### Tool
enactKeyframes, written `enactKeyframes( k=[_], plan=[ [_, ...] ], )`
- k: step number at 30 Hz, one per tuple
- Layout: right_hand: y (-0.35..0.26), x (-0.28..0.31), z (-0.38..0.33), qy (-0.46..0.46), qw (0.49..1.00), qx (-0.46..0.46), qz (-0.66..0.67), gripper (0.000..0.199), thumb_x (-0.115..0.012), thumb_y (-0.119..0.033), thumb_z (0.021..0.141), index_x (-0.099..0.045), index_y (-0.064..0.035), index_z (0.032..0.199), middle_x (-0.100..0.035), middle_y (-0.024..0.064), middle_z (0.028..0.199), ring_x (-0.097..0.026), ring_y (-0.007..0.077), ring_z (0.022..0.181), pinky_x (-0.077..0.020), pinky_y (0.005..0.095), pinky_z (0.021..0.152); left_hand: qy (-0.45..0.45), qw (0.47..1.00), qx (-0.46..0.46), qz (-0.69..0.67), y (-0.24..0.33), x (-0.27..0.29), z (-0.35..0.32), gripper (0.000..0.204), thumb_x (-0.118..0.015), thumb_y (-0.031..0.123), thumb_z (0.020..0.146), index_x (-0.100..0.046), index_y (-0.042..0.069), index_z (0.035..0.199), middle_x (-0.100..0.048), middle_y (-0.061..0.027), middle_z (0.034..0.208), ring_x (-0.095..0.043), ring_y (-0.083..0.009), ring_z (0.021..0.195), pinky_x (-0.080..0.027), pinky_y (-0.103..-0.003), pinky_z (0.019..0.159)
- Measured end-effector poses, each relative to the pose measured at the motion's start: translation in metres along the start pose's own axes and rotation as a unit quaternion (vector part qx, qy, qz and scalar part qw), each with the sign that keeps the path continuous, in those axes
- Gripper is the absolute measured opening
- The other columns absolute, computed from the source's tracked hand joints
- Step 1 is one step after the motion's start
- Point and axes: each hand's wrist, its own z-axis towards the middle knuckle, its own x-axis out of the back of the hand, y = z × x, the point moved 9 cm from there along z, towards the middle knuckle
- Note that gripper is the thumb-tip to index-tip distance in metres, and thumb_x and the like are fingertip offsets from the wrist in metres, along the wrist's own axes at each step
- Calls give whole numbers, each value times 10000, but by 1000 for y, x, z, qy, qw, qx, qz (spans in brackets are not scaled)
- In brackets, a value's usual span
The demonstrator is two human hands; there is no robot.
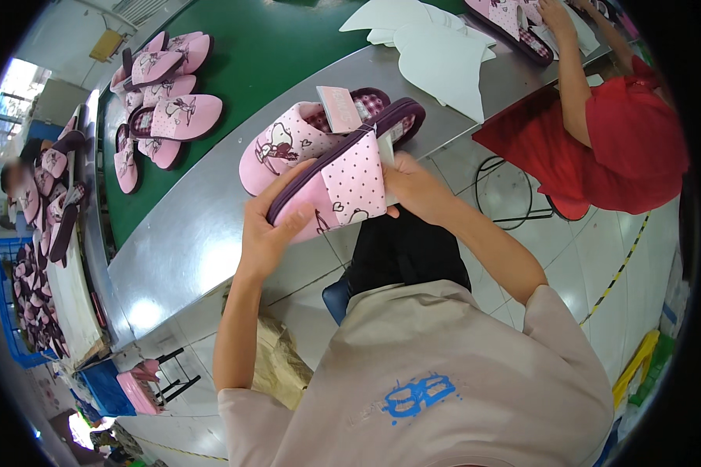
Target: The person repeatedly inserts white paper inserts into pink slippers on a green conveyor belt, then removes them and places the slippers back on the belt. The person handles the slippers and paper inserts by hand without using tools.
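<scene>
A pink polka-dot slipper (343, 183) with a dark purple sole edge is held on its side over the steel table edge (187, 249). My left hand (269, 229) grips its toe end from below. At the heel end my right hand (413, 187) holds it, near a small tag. A second matching pink slipper (288, 144) lies on the table just behind, with a pink card (337, 109) standing in it.
Several pink slippers (163, 101) lie on the green conveyor belt (273, 47). White foam sheets (436, 47) lie at the table's far end. A person in red (623, 140) works at the right. A blue crate (19, 311) of slippers stands at the left.
</scene>
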Motion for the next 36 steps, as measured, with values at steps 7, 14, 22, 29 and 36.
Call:
enactKeyframes(
  k=[7,14,22,29,36],
  plan=[
    [-8,-33,-4,-55,997,-30,-39,231,-496,-145,1087,-699,-32,1084,-656,26,841,-604,93,573,-521,241,457,-34,998,-37,-27,-3,1,-6,640,-793,314,953,-611,-11,1474,-677,-149,1422,-625,-235,1305,-433,-382,1155],
    [4,-25,2,-1,998,-36,-46,226,-495,-107,1068,-657,4,1181,-679,75,920,-614,119,567,-525,257,444,-37,995,-25,95,19,-10,0,610,-786,305,967,-621,-20,1456,-731,-148,1339,-683,-244,1219,-488,-359,1089],
    [-30,9,-20,-46,994,73,-60,312,-542,-262,1054,-711,-6,1107,-657,70,847,-658,177,646,-539,329,592,32,999,27,-17,-18,7,26,393,-649,241,1082,-705,-58,1332,-749,-87,1187,-654,-130,1070,-518,-286,974],
    [-96,-22,-30,3,778,332,-534,456,-696,-460,999,-706,-37,1171,-684,200,935,-656,358,855,-529,443,844,49,998,26,-32,-39,17,33,362,-611,229,1096,-723,-29,1323,-737,-52,1152,-635,-120,1048,-504,-282,963],
    [-26,-37,8,-195,972,-42,-124,524,-719,-327,1036,-590,0,1425,-675,88,1354,-603,195,1249,-492,368,1076,-4,997,10,-79,-47,13,39,406,-552,273,1113,-721,-42,1307,-740,-92,1222,-662,-167,1101,-509,-317,1007]
  ],
)
